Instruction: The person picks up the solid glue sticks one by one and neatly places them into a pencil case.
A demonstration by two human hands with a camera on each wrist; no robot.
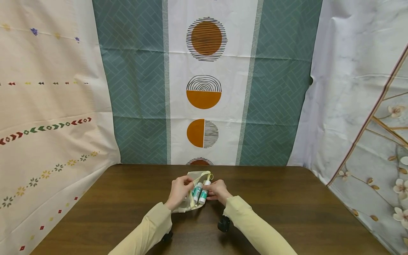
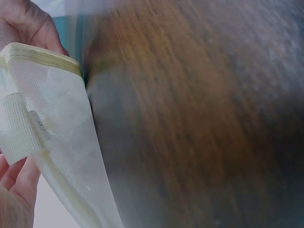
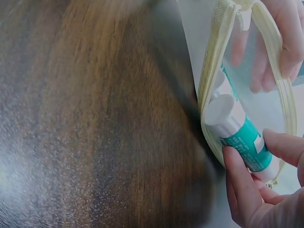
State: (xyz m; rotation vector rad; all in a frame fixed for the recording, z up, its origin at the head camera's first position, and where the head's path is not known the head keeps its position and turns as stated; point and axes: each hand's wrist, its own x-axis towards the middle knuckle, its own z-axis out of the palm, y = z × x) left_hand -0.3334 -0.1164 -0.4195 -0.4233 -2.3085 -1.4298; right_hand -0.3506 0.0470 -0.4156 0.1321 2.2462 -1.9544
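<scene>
A cream mesh zipper pouch [image 1: 182, 209] lies on the table with its mouth open. My left hand [image 1: 179, 191] pinches the zippered edge on the left side; in the right wrist view some of its fingers show through the mesh [image 3: 251, 52]. My right hand [image 1: 219, 191] grips a white and green glue stick [image 3: 247, 142] between thumb and fingers, at the pouch's mouth. Behind it sits a second glue stick [image 1: 197, 193] inside the pouch, partly covered in the right wrist view. The left wrist view shows the pouch's outer mesh side [image 2: 66, 109] with my left hand [image 2: 19, 194] beside it.
The brown wooden table [image 1: 287, 212] extends around the pouch. Patterned cloths hang behind it and on both sides, among them a teal and white one [image 1: 204, 71]. A black wrist device [image 1: 224, 224] hangs under my right sleeve.
</scene>
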